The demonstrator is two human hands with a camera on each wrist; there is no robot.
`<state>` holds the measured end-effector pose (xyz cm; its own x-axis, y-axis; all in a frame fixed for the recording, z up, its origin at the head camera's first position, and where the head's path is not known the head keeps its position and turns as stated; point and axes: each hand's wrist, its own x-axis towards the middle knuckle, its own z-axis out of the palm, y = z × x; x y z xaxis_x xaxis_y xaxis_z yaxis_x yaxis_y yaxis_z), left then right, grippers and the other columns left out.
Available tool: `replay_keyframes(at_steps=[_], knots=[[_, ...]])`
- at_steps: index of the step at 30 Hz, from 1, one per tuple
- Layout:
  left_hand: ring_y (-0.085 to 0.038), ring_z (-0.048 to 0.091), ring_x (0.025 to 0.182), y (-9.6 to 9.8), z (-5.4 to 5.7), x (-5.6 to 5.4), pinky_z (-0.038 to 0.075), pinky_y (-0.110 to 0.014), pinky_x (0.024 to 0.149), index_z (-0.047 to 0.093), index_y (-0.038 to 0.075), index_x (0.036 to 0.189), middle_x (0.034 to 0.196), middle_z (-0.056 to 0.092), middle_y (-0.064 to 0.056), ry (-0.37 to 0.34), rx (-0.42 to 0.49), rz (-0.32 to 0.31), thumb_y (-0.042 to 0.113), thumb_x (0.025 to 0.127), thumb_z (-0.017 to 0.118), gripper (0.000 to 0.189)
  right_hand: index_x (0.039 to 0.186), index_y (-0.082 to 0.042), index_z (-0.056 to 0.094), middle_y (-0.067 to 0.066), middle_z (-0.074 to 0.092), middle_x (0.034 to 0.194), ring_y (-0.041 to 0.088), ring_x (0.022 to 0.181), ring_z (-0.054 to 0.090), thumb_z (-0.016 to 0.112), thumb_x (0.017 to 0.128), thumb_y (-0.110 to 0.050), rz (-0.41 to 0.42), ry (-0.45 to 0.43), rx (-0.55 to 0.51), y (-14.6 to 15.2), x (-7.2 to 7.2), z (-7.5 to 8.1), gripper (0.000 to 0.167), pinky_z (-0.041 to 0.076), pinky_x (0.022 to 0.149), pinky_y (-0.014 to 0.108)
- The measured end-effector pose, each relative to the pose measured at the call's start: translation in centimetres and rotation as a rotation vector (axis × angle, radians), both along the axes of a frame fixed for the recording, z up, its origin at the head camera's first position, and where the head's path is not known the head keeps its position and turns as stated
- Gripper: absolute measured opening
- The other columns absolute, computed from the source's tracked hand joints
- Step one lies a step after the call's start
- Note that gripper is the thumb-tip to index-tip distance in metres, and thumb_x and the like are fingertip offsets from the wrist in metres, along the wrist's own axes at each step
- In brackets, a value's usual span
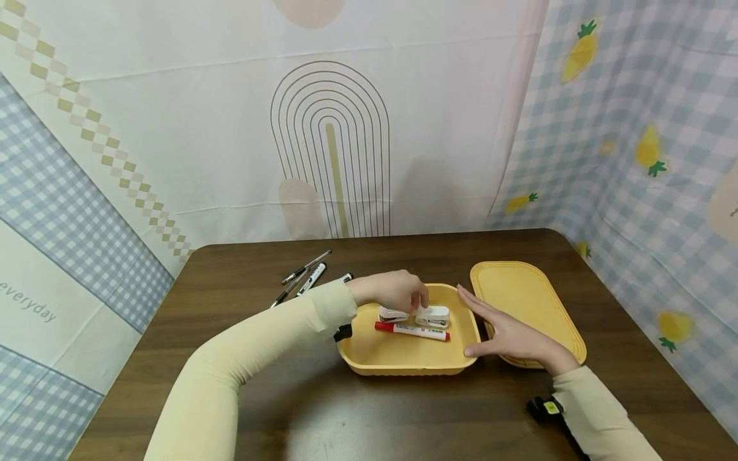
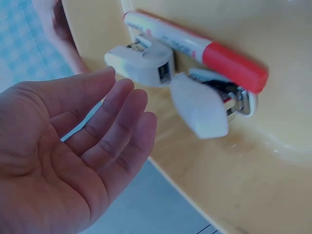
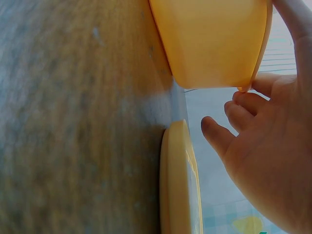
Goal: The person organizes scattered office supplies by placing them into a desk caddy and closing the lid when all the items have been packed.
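My left hand (image 1: 398, 291) is over the yellow plastic container (image 1: 403, 369), its fingers loosely bent and nothing between them. In the left wrist view the fingertips hover close by two small white staplers, one (image 2: 144, 63) near the thumb and the other (image 2: 200, 102) farther right. A white marker (image 1: 414, 330) with a red cap lies in front of the staplers on the container's floor. My right hand (image 1: 510, 333) rests against the right rim of the container, thumb and fingers spread. From the right wrist view, its fingertips touch the outer rim.
A yellow lid (image 1: 527, 307) lies flat on the brown table (image 1: 277, 410), right of the container. Several pens and markers (image 1: 310, 280) are scattered at the back left, partly behind my left sleeve. Patterned cloth hangs behind the table and on both sides.
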<state>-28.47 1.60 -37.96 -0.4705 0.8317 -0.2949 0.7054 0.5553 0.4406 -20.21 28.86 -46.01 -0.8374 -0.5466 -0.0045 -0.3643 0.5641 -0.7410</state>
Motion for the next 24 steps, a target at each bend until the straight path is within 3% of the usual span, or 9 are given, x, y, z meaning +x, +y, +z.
replay_keyframes(at_steps=[5, 13, 19, 24], knots=[[-0.01, 0.063, 0.087, -0.2, 1.0, -0.5, 0.051, -0.023, 0.075, 0.072, 0.006, 0.116, 0.101, 0.07, -0.001, 0.005, 0.047, -0.005, 0.003, 0.093, 0.065, 0.024, 0.164, -0.02, 0.009, 0.01, 0.005, 0.169, 0.036, 0.15, 0.012, 0.084, 0.083, -0.034, 0.011, -0.001, -0.012, 0.0, 0.1, 0.0, 0.11, 0.023, 0.111, 0.065], [-0.009, 0.063, 0.094, -0.2, 2.5, -0.8, 0.05, -0.023, 0.081, 0.072, 0.009, 0.118, 0.107, 0.072, -0.002, 0.068, 0.057, -0.02, 0.007, 0.095, 0.066, 0.024, 0.164, -0.022, 0.009, 0.008, 0.004, 0.169, 0.037, 0.15, 0.011, 0.083, 0.084, -0.035, 0.016, -0.004, -0.018, 0.1, 0.0, 0.1, 0.11, 0.023, 0.112, 0.066], [-0.01, 0.064, 0.095, -0.3, 2.7, -0.9, 0.051, -0.023, 0.081, 0.072, 0.01, 0.118, 0.108, 0.073, -0.004, 0.058, 0.071, -0.014, 0.008, 0.096, 0.066, 0.023, 0.164, -0.018, 0.009, 0.013, 0.005, 0.168, 0.038, 0.15, 0.012, 0.083, 0.084, -0.035, 0.017, 0.002, -0.013, 0.1, 0.0, -0.1, 0.11, 0.023, 0.111, 0.066], [-0.011, 0.065, 0.098, -1.2, 2.9, -1.6, 0.051, -0.025, 0.085, 0.071, 0.01, 0.119, 0.109, 0.073, -0.004, 0.055, 0.108, 0.029, 0.009, 0.095, 0.068, 0.024, 0.164, -0.023, 0.009, 0.011, 0.006, 0.169, 0.036, 0.15, 0.012, 0.084, 0.083, -0.036, 0.015, 0.011, -0.006, 0.2, -0.1, -0.1, 0.111, 0.023, 0.112, 0.065]])
